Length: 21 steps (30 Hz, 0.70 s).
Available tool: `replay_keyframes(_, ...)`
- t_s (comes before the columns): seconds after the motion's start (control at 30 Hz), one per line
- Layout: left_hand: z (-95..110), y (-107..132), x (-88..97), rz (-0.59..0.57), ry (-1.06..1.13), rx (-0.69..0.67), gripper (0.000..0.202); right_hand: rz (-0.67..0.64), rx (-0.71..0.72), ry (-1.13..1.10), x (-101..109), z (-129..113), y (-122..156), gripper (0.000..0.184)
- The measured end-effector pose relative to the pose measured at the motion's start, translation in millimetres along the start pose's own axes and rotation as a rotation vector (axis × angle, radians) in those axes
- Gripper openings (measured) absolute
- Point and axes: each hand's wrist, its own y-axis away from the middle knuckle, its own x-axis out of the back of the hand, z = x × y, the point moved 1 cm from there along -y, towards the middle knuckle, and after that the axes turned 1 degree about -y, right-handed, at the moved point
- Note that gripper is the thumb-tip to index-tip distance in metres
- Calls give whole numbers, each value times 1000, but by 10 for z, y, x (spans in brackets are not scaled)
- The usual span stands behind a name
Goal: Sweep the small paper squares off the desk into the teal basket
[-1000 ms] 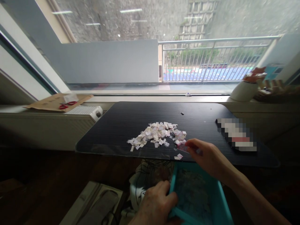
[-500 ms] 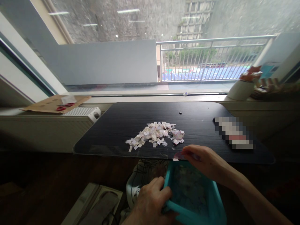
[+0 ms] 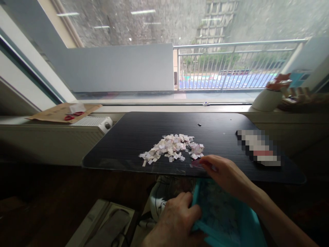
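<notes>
My left hand [image 3: 177, 216] grips the near left rim of a teal plastic bin [image 3: 253, 219], held below the table's front edge. Pale paper bits show dimly inside the bin. Over the table edge, above the bin, my right hand [image 3: 226, 171] pinches a thin, pinkish, see-through piece [image 3: 196, 163]; its exact kind is unclear. That piece lies at the front right of a loose pile of small white paper scraps [image 3: 169, 145] on the black table [image 3: 123, 137].
A pixelated object [image 3: 258, 147] lies on the table's right side. On the left ledge, red-handled scissors [image 3: 74, 116] rest on brown paper [image 3: 48, 113] beside a radiator [image 3: 94, 123]. A white vase [image 3: 264, 97] stands on the sill. An open box [image 3: 102, 223] is at lower left.
My right hand has moved slightly forward, bringing the pinkish piece from the table edge to the pile's near side. My left hand and the bin have shifted right.
</notes>
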Motion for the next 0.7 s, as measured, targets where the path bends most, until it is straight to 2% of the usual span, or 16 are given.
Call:
replay_keyframes(0.13,-18,-54,37,-37,20,-37,26,-39,25,-41,21,-32,24,23)
replay_keyframes(0.27,-37,-60,52,-17,29,-37,26,-9,14,-24,2,-51,19,25)
replay_keyframes(0.43,-16,-71,61,-6,45,-43,26,-72,26,-98,-3,-86,94,21)
replay_keyframes(0.6,5,-90,58,-16,45,-40,27,-7,-1,-77,16,-95,133,22)
replay_keyframes(0.7,-4,-86,65,-13,56,-45,27,-79,25,-116,17,-122,148,21)
